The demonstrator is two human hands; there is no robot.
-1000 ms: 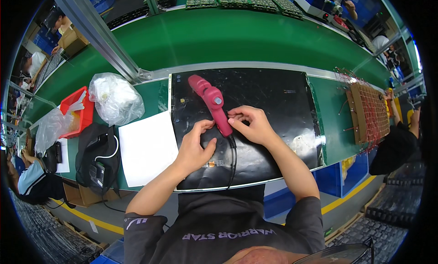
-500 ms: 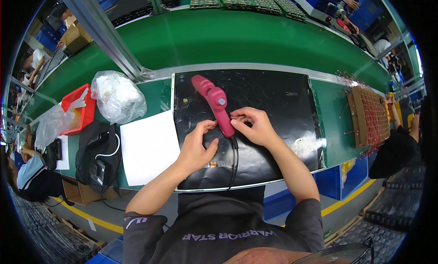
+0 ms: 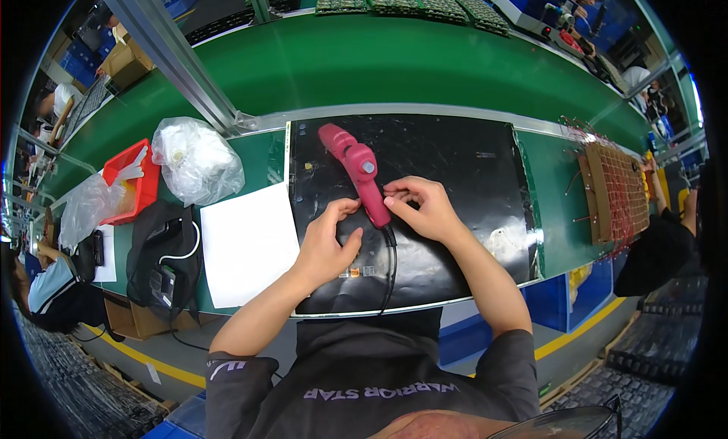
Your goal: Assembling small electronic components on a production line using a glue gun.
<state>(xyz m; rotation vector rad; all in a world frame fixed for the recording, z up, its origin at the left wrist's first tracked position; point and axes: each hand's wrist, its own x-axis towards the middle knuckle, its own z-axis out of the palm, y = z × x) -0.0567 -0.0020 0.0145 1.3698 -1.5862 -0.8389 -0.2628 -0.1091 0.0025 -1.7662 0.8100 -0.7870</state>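
Note:
A pink hand-held electric tool (image 3: 364, 170) with a round grey knob lies on the black mat (image 3: 455, 158), its handle pointing toward me. A black cord (image 3: 392, 264) runs from the handle's end to the table's front edge. My left hand (image 3: 330, 242) is at the left side of the handle, fingers curved, fingertips at its edge, thumb held apart. On the other side, my right hand (image 3: 425, 209) has thumb and forefinger tips close against the handle, with a gap between them. Neither hand wraps round the tool. Whether the fingertips press on it, I cannot tell.
Left of the mat lie a white sheet (image 3: 250, 249), a black bag (image 3: 163, 257), a clear plastic bag (image 3: 197, 162) and a red bin (image 3: 140, 166). At right stands a cardboard piece with red wires (image 3: 618, 189). Beyond runs a green conveyor (image 3: 379, 64); circuit boards (image 3: 417, 3) lie past it.

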